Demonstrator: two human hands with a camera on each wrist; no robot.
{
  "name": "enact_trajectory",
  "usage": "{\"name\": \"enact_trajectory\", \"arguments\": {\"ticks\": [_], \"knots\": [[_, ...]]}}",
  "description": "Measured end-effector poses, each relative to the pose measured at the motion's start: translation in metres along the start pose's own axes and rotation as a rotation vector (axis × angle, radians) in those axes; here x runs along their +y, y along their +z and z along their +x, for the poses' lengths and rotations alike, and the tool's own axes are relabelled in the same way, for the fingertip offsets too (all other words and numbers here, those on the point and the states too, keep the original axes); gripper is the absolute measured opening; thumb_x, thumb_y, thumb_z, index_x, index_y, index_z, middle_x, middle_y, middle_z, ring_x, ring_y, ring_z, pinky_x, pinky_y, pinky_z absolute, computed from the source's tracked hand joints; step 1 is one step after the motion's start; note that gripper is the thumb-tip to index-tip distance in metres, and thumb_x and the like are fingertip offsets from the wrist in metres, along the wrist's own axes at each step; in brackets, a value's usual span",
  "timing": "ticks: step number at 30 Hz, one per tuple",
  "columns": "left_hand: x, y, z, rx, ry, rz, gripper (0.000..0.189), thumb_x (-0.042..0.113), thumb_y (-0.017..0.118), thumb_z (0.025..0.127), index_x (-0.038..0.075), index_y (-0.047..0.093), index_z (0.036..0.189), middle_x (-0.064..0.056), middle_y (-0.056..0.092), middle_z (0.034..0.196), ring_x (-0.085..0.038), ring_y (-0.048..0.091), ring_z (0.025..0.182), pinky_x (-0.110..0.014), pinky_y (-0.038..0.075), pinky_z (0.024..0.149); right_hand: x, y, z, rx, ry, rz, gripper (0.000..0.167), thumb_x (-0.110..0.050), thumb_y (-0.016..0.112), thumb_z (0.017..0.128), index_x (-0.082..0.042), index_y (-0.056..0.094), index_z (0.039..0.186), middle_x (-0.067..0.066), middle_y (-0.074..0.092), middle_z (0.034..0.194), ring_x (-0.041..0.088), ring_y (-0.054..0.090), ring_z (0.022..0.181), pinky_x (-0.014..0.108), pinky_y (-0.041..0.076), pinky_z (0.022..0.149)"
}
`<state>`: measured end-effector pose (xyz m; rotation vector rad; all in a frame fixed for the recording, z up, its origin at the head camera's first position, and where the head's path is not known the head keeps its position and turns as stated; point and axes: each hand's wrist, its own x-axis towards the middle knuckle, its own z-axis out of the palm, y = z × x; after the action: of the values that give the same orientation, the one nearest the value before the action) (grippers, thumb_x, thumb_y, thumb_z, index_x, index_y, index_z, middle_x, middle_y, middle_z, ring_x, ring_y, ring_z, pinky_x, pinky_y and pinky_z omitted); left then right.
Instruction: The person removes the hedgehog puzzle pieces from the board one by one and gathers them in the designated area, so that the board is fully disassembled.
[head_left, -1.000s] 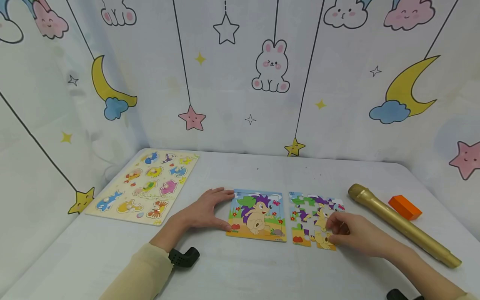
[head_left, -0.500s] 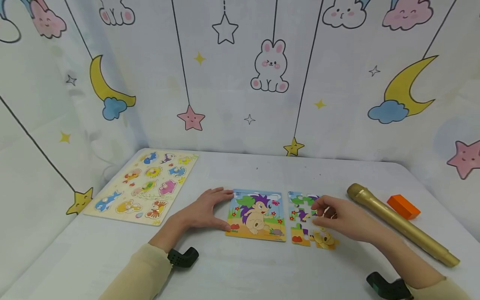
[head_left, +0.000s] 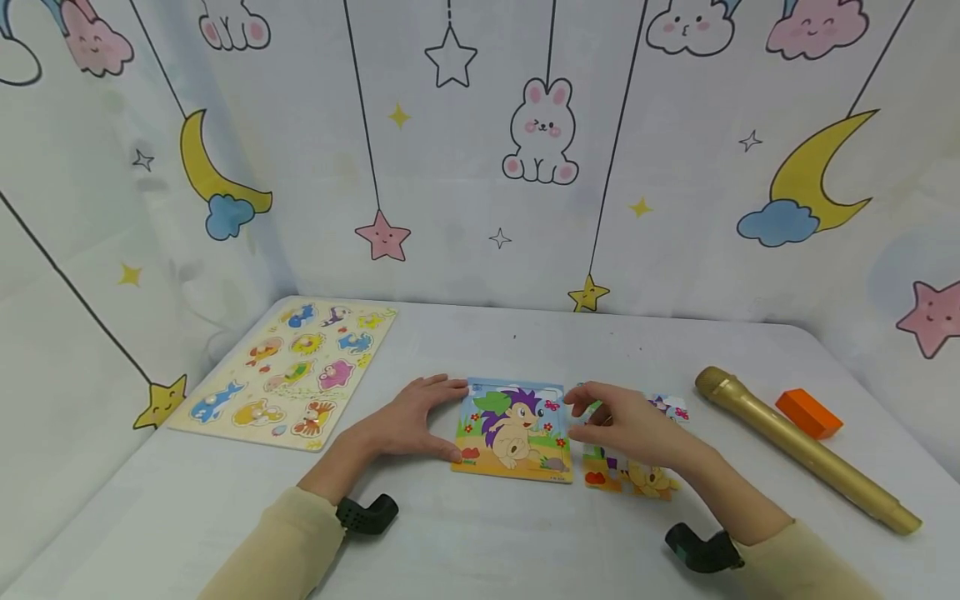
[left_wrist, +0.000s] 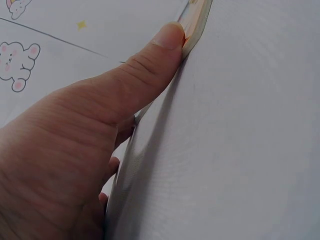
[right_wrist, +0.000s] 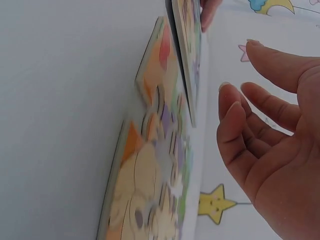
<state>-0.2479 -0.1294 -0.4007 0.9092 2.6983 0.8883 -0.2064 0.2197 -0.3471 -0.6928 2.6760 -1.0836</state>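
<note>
A square puzzle board (head_left: pixel 513 433) with a purple-spined hedgehog picture lies flat mid-table. My left hand (head_left: pixel 405 421) rests at its left side, thumb at the near corner and the fingers stretched toward the far one. In the left wrist view the thumb presses the edge of the board (left_wrist: pixel 196 27). Just right of the board lie loosely spread jigsaw pieces (head_left: pixel 648 482) with a similar picture, partly covered by my right hand (head_left: pixel 626 425). In the right wrist view that hand (right_wrist: pixel 275 135) hovers beside the jigsaw pieces (right_wrist: pixel 137 185), thumb apart from loosely bent fingers, nothing between them.
A cream peg puzzle (head_left: pixel 300 375) with animal shapes lies at the table's left. To the right are a gold microphone (head_left: pixel 806 450) and an orange block (head_left: pixel 810 414). A patterned curtain (head_left: pixel 450 167) stands behind the white tabletop (head_left: pixel 480 542).
My right hand has travelled left across the jigsaw pieces, from their right side to the board's right edge. My left hand and the board have stayed in place.
</note>
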Motion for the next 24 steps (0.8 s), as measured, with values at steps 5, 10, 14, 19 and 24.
{"name": "enact_trajectory", "arguments": {"ticks": [5, 10, 14, 19, 24], "knots": [[0.001, 0.000, 0.000, 0.001, 0.001, 0.001, 0.094, 0.052, 0.084, 0.076, 0.014, 0.046, 0.153, 0.000, 0.036, 0.160, -0.030, 0.017, 0.151, -0.058, 0.017, 0.119, -0.006, 0.008, 0.009, -0.033, 0.011, 0.043, 0.041, -0.024, 0.076, 0.093, -0.006, 0.062, 0.127, 0.008, 0.064, 0.114, 0.019, 0.062, 0.091, 0.029, 0.058, 0.071], [0.002, 0.000, 0.000, 0.000, 0.003, -0.001, 0.094, 0.052, 0.083, 0.076, 0.014, 0.046, 0.153, -0.001, 0.036, 0.160, -0.030, 0.016, 0.151, -0.058, 0.016, 0.119, -0.009, 0.015, 0.016, -0.061, 0.001, 0.042, 0.042, -0.022, 0.077, 0.092, -0.004, 0.061, 0.127, 0.007, 0.064, 0.113, 0.019, 0.062, 0.090, 0.029, 0.057, 0.070], [0.002, 0.001, -0.001, 0.000, -0.003, -0.010, 0.093, 0.052, 0.083, 0.076, 0.014, 0.046, 0.153, -0.001, 0.036, 0.160, -0.031, 0.016, 0.151, -0.059, 0.017, 0.119, -0.010, 0.021, 0.019, -0.097, 0.003, 0.025, 0.044, -0.024, 0.079, 0.089, -0.005, 0.062, 0.125, 0.004, 0.064, 0.106, 0.018, 0.062, 0.086, 0.029, 0.057, 0.070], [0.001, 0.001, -0.001, 0.003, -0.005, -0.017, 0.093, 0.051, 0.084, 0.076, 0.015, 0.046, 0.153, 0.000, 0.036, 0.160, -0.030, 0.016, 0.151, -0.058, 0.018, 0.118, -0.010, 0.025, 0.021, -0.155, 0.022, 0.004, 0.044, -0.024, 0.081, 0.087, -0.007, 0.063, 0.123, 0.000, 0.063, 0.102, 0.018, 0.059, 0.085, 0.029, 0.055, 0.073], [0.001, 0.000, -0.001, 0.007, -0.001, -0.014, 0.093, 0.051, 0.084, 0.076, 0.014, 0.046, 0.153, -0.001, 0.036, 0.160, -0.031, 0.017, 0.151, -0.058, 0.019, 0.118, -0.015, 0.027, 0.022, -0.171, 0.051, -0.052, 0.043, -0.024, 0.084, 0.084, -0.008, 0.064, 0.118, -0.001, 0.061, 0.102, 0.019, 0.056, 0.085, 0.030, 0.053, 0.075]]}}
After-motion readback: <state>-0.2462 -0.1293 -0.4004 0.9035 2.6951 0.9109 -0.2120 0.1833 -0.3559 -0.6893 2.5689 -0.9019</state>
